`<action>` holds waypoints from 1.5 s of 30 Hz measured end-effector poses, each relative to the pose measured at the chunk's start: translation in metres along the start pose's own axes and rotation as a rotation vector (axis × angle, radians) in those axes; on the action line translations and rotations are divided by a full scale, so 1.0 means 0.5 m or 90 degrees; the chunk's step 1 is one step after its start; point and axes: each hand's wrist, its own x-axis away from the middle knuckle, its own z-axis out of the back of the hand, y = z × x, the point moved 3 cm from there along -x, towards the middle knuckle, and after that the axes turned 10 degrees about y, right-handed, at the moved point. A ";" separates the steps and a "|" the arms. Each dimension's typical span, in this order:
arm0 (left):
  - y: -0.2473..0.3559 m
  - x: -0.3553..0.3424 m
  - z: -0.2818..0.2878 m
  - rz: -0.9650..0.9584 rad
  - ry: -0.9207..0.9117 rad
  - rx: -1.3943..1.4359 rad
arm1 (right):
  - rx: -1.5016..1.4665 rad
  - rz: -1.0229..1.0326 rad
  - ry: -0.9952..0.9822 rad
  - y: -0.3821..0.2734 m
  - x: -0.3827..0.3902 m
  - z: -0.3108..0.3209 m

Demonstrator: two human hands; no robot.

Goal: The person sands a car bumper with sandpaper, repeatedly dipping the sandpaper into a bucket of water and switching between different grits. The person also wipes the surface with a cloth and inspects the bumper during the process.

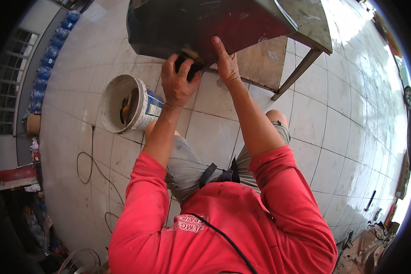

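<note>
A large dark panel with a glossy, curved face (192,27) rests on a metal-legged table at the top of the view. My left hand (179,82) has its fingers curled round a small dark block (192,64) with a tan part. The block lies against the panel's lower edge; its underside is hidden. Just to the right, my right hand (227,64) grips that same edge, its thumb on the panel's face and the other fingers mostly hidden.
A white bucket (108,102) with dark and yellow things inside stands left of my knees. The table (299,73) has a wooden lower shelf (262,61). A thin cable (93,157) loops over the tiled floor. Blue water bottles (43,73) line the far left wall.
</note>
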 end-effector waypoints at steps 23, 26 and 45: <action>-0.016 0.010 0.018 -0.018 -0.015 -0.003 | 0.039 0.063 0.034 0.016 -0.003 -0.007; 0.050 -0.054 0.001 -0.045 0.027 0.030 | 0.016 -0.006 -0.031 0.014 -0.002 0.012; -0.061 0.040 -0.028 0.310 0.206 0.063 | 0.018 -0.030 -0.031 0.093 -0.045 0.023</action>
